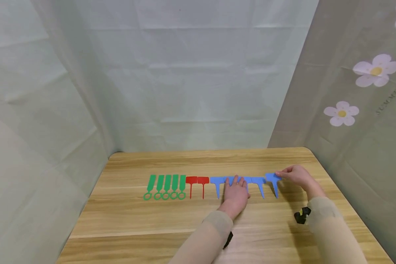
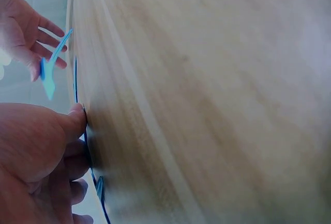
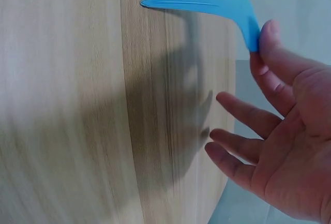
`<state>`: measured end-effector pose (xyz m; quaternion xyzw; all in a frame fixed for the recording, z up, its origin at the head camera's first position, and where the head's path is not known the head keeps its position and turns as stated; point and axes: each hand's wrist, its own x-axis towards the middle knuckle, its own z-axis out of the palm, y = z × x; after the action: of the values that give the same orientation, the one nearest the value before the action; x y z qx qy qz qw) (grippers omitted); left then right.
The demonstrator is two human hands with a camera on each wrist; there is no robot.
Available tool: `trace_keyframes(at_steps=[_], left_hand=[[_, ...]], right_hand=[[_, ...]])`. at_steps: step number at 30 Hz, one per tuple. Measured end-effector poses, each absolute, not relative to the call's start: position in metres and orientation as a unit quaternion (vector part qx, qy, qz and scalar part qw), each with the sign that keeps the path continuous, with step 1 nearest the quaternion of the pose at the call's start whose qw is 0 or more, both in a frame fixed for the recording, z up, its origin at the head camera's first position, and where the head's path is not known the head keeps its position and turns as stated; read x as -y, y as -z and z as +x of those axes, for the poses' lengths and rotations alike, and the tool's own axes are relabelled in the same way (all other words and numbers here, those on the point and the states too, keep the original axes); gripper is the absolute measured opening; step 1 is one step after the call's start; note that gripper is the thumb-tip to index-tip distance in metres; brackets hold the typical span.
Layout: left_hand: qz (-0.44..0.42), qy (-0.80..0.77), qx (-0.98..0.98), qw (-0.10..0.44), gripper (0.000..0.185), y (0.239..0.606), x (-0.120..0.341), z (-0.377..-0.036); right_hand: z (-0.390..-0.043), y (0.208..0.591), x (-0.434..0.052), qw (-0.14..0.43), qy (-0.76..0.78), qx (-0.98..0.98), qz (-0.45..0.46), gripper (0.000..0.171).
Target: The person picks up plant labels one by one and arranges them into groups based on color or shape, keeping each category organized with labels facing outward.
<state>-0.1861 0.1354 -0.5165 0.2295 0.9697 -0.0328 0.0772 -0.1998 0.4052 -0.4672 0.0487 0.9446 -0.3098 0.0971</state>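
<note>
Nearest to the camera, two sleeved forearms come in from about 5 and 6 o'clock over the wooden table [image 1: 151,227]. A small black object [image 1: 301,215] sits at the right wrist.

Further in, the left hand [image 1: 236,194] rests flat on the table at the centre of the row, its fingers straight and relaxed, pressing on the blue T-shaped tags [image 1: 255,182] that lie there. In the left wrist view the thumb [image 2: 76,118] touches the table surface and thin blue edges show beside the fingers.

At about 3 o'clock from the left hand, the right hand [image 1: 297,176] pinches the head of the last blue tag [image 1: 273,180] between thumb and forefinger. The other fingers are spread and loose. In the right wrist view this tag [image 3: 217,4] is tilted, its pointed stem resting on the table while the head is lifted at the fingertip.

At 9 o'clock from the left hand lie two red tags [image 1: 197,182], side by side, touching. Further at 9 o'clock are five green tags [image 1: 166,186] with ring ends, packed close together.

Behind the table hangs a pale cloth backdrop [image 1: 184,80]. At 2 o'clock a grey curtain [image 1: 356,110] carries flower prints.
</note>
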Motion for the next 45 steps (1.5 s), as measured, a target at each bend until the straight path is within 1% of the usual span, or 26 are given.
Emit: trace_keyframes(at_steps=[6, 9, 23, 37, 45], left_hand=[[0.231, 0.04, -0.97, 0.068, 0.063, 0.518, -0.136, -0.186], [0.232, 0.042, -0.969, 0.07, 0.063, 0.519, -0.137, -0.187], [0.23, 0.04, -0.969, 0.082, 0.063, 0.516, -0.137, -0.186], [0.236, 0.05, -0.968, 0.074, 0.063, 0.514, -0.136, -0.186], [0.246, 0.062, -0.966, 0.059, 0.063, 0.517, -0.136, -0.189]], right_hand=[[-0.203, 0.471, -0.404, 0.1, 0.298, -0.948, 0.044, 0.043], [-0.204, 0.474, -0.404, 0.102, 0.296, -0.948, 0.051, 0.04], [-0.205, 0.481, -0.401, 0.089, 0.28, -0.953, 0.068, 0.043], [-0.206, 0.48, -0.4, 0.085, 0.268, -0.957, 0.074, 0.042], [-0.207, 0.484, -0.402, 0.086, 0.267, -0.957, 0.07, 0.043]])
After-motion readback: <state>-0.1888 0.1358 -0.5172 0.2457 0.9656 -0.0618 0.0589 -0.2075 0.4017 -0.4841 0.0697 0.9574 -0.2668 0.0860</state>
